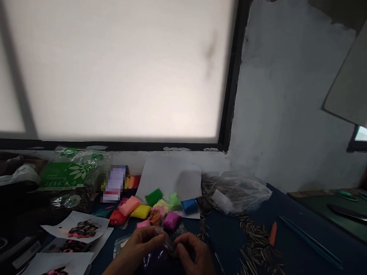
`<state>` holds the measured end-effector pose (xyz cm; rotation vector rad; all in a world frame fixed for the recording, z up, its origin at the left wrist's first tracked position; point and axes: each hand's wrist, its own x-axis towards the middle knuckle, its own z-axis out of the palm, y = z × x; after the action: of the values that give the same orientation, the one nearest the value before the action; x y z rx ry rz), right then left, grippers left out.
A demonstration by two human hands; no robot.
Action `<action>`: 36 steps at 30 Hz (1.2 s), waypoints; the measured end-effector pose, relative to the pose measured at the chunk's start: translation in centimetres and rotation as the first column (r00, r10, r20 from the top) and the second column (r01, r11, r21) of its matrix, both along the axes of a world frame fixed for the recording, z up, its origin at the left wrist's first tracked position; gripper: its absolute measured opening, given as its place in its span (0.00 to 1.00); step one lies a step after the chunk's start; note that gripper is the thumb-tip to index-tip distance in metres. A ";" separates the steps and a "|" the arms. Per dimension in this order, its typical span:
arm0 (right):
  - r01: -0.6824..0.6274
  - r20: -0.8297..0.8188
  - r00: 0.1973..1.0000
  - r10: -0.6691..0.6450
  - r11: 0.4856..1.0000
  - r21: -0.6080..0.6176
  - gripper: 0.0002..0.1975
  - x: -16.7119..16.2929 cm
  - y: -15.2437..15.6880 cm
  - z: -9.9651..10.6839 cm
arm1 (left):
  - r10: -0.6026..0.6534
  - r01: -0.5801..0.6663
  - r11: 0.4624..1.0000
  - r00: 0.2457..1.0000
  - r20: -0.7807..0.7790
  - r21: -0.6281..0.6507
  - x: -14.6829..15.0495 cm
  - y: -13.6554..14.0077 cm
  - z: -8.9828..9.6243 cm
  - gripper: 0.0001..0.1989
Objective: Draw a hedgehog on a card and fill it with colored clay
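In the head view, my left hand [140,243] is closed in a pinch on the clear edge of a plastic packet [156,261]. My right hand [193,253] pinches the same crinkled plastic from the other side. Something dark purple shows through the packet's lower part, below my fingers. Just beyond my hands lie several small colored clay packets, among them a magenta packet [171,221], a yellow packet [141,211], a blue packet [189,206] and a green packet [153,197]. What the fingertips touch is partly hidden in shadow.
Striped sunflower seeds [259,242] lie scattered at right, with an orange stick [273,234] and blue tweezers [311,242]. Papers with seeds and pink clay [83,229] overlap at left. Behind stand a green-and-clear bag [66,173], white paper [166,177] and a clear bag of seeds [238,190].
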<state>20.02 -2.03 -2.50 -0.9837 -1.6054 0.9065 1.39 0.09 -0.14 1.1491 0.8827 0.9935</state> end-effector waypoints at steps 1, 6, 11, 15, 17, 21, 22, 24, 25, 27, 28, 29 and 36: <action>-0.003 -0.001 1.000 0.003 1.000 0.001 0.10 0.1 0.1 -0.1 | 0.002 -0.002 1.000 1.000 0.002 0.009 0.0 -0.1 0.1 0.24; -0.028 0.050 0.998 0.028 1.000 -0.005 0.12 0.6 0.7 -0.7 | 0.040 -0.039 0.998 0.999 -0.019 0.046 0.2 0.3 -0.7 0.26; 0.012 -0.001 1.000 -0.011 0.998 0.059 0.11 0.3 0.6 -0.8 | 0.100 -0.096 0.993 0.994 -0.053 0.061 0.6 0.9 -1.8 0.30; -0.021 -0.020 1.000 0.024 0.992 0.124 0.05 0.1 0.6 -1.2 | 0.060 -0.057 0.995 0.997 -0.039 0.081 0.8 0.5 -0.9 0.27; -0.061 0.035 0.998 0.058 0.992 0.112 0.04 0.3 0.7 -1.5 | 0.047 -0.044 0.996 0.998 -0.034 0.074 0.7 0.2 -0.4 0.27; -0.054 0.091 0.995 0.048 0.996 0.066 0.05 0.4 0.7 -1.6 | 0.089 -0.084 0.995 0.990 -0.109 0.054 0.6 0.2 0.0 0.32; -0.047 0.095 0.995 0.041 0.997 0.068 0.06 0.4 0.6 -1.5 | 0.096 -0.090 0.995 0.987 -0.131 0.053 0.6 0.3 0.0 0.33; -0.032 0.103 0.994 0.023 0.995 0.092 0.07 0.3 0.5 -1.3 | 0.112 -0.102 0.992 0.981 -0.158 0.068 0.6 0.4 0.0 0.33; -0.027 0.105 0.994 0.015 0.993 0.114 0.08 0.2 0.4 -1.2 | 0.123 -0.111 0.991 0.978 -0.166 0.081 0.6 0.4 0.1 0.33; -0.024 0.110 0.994 0.008 0.989 0.149 0.08 0.0 0.4 -1.1 | 0.137 -0.120 0.987 0.975 -0.174 0.103 0.6 0.3 0.5 0.32; -0.026 0.111 0.994 0.008 0.988 0.155 0.08 0.0 0.4 -1.2 | 0.139 -0.120 0.986 0.974 -0.177 0.113 0.6 0.3 0.7 0.32; -0.022 0.107 0.994 0.006 0.988 0.152 0.08 0.0 0.5 -1.2 | 0.136 -0.116 0.986 0.975 -0.178 0.119 0.5 0.2 0.9 0.31; 0.038 0.057 0.997 -0.044 0.994 0.105 0.09 0.7 1.0 -1.6 | -0.130 0.136 0.990 0.982 -0.136 0.036 -0.9 0.5 0.7 0.25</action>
<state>20.75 -1.00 -4.08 -0.9751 -1.6586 0.7647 0.50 0.60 0.51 1.3077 0.8808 0.8382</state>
